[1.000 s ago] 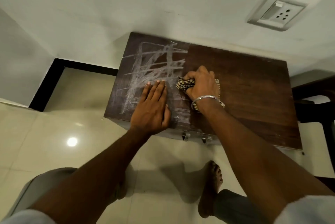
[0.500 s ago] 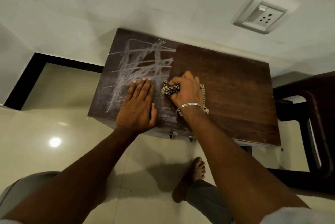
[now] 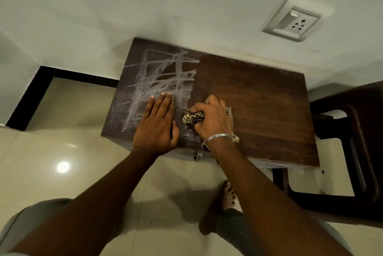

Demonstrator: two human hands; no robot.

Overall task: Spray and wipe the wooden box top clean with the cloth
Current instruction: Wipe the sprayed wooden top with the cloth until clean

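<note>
Left hand lay flat, fingers straight, on the wooden box top, probably steadying it. Right hand gripped the bunched cloth, pressed at the edge of the chalk marks.

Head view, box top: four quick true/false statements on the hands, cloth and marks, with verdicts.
1. The right hand grips the checked cloth on the wooden box top. True.
2. The left hand holds a spray bottle. False: it lies flat on the top with its fingers straight, and no bottle is in view.
3. The white scribbles cover the left part of the top, while the right part shows bare wood grain. True.
4. The metal bracelet is on the left wrist. False: it is on the right wrist, just behind the cloth.
</note>
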